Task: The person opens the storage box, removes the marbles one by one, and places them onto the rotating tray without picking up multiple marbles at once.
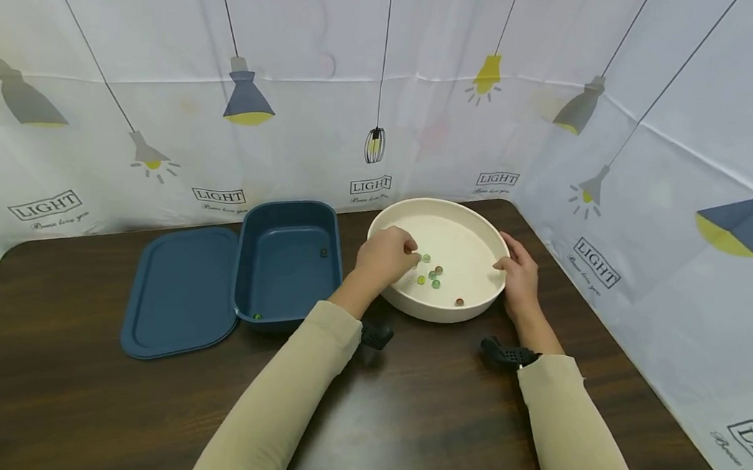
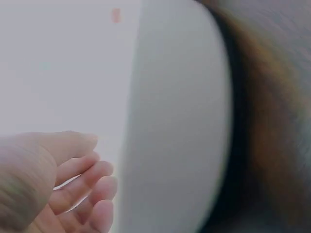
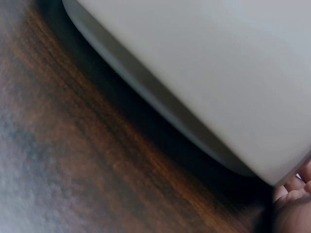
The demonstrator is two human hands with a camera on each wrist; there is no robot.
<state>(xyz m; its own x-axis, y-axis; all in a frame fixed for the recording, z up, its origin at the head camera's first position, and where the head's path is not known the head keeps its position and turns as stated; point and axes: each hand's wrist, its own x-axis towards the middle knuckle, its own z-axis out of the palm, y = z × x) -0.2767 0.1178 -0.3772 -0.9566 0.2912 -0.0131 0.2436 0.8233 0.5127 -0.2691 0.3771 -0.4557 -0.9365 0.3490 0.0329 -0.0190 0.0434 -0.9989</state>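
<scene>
A cream round bowl (image 1: pixel 430 313) with a raised wall holds several small glass marbles (image 1: pixel 432 275), green, yellow and brownish. My left hand (image 1: pixel 384 256) reaches over its left rim, fingers curled and thumb near the index fingertip, close to the marbles. Whether a marble sits between those fingertips is hidden, though the left wrist view shows the curled left hand (image 2: pixel 73 179) near the bowl's wall (image 2: pixel 180 111). With the thumb inside the rim and the fingers outside, my right hand (image 1: pixel 520 276) grips the bowl's right side; only part of the right hand (image 3: pixel 294 204) shows in the right wrist view.
Left of the bowl stands a deep blue rectangular container (image 1: pixel 286 273), with a dark marble (image 1: pixel 323 252) and a green marble (image 1: pixel 257 316) inside. A flat blue lid (image 1: pixel 182 291) lies beside it. Printed white cloth (image 1: pixel 334 81) hangs behind the dark wooden table (image 1: pixel 82 389).
</scene>
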